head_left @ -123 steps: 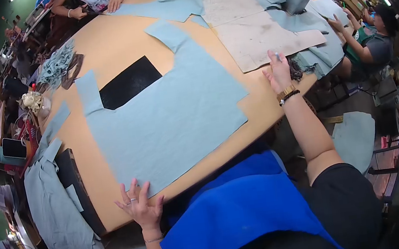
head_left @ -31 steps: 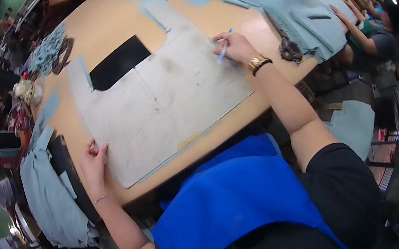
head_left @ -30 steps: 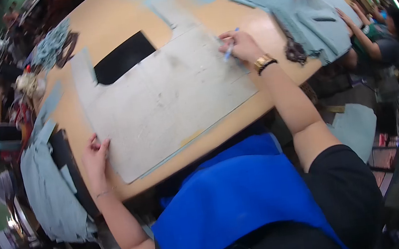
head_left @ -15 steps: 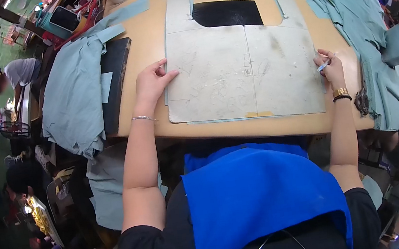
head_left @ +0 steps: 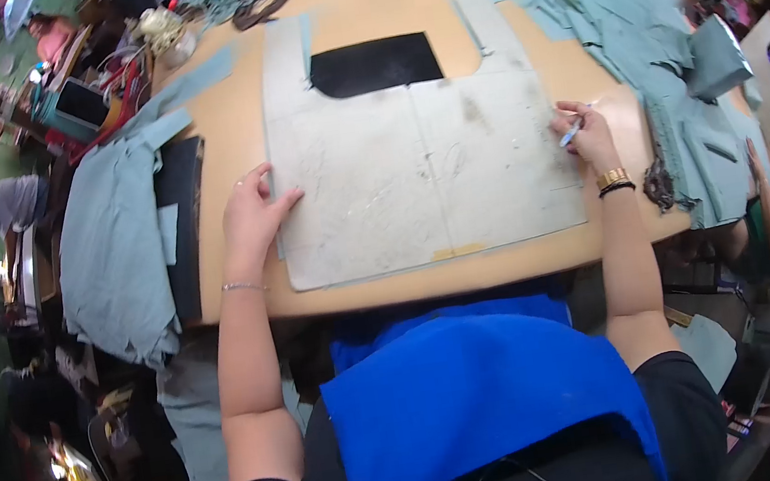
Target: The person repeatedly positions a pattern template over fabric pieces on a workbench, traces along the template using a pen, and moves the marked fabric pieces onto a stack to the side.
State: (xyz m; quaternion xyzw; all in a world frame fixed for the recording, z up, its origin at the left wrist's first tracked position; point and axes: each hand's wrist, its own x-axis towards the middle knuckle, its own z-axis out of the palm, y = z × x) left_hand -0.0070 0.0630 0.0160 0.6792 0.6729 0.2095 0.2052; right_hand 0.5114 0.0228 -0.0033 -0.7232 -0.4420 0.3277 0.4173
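Note:
A large pale grey pattern board [head_left: 377,183] lies flat on the wooden table [head_left: 382,290], with narrow edges of light blue fabric [head_left: 306,32] showing around it. At the board's left edge rests my left hand [head_left: 255,214], its thumb and fingers spread apart with nothing held. My right hand [head_left: 590,137] is at the right edge of the board, its fingers pinched on a blue and white pen [head_left: 570,132]. Behind the board's cutout lies a black rectangular piece [head_left: 376,63].
Blue-grey fabric hangs over a dark board [head_left: 184,228] at the left. More fabric [head_left: 669,106] covers the right side, beside a grey-blue block [head_left: 717,58] and a dark tangled bundle [head_left: 658,185]. A co-worker's arms [head_left: 767,200] reach in at the far right.
The pattern board, which lay at the back right over other fabric in the oldest frame, now covers the blue piece. Both hands have come to its side edges. The camera view has turned.

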